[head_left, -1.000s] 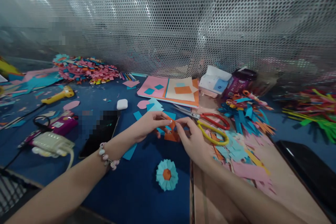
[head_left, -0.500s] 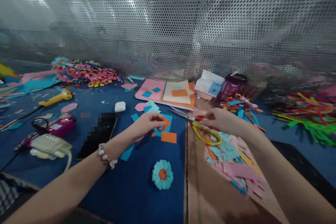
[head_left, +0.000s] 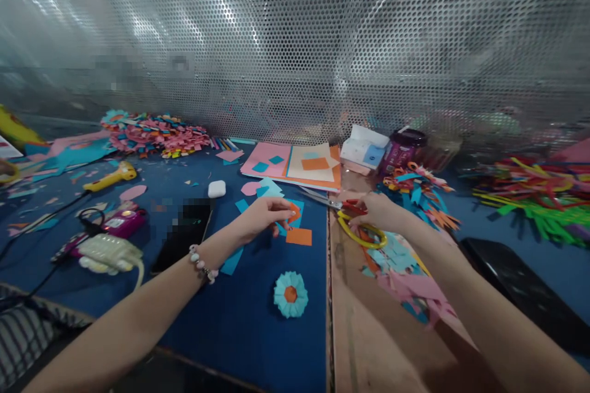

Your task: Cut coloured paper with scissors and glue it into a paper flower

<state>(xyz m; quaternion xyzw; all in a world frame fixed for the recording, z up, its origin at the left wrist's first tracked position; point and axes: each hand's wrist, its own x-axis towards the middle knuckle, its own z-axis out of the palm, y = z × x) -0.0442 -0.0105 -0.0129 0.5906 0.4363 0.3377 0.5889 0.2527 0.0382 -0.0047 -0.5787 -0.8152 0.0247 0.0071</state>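
My left hand [head_left: 266,216] is closed in a pinch on a small orange paper piece [head_left: 294,214], above light-blue paper pieces [head_left: 298,221] on the blue tabletop. Just below its fingertips lies an orange paper rectangle [head_left: 298,237]. My right hand [head_left: 375,212] grips the scissors [head_left: 342,205] by the red handle, while the yellow handle hangs below. The scissor blades point left and away from me, apart from the orange piece. Nearer to me sits a light-blue paper flower [head_left: 290,295] with an orange centre.
Colored sheets [head_left: 267,161] lie against the perforated metal panel [head_left: 276,43]. A phone [head_left: 187,236], white earbud case [head_left: 216,189] and yellow glue gun [head_left: 110,177] are left. Paper scraps [head_left: 401,255] cover the brown board at right. A hand with a yellow loop [head_left: 8,172] shows far left.
The view has shifted slightly, so most things on the table appear a little displaced. Both hands keep their holds. A hand has come into view at the far left edge.
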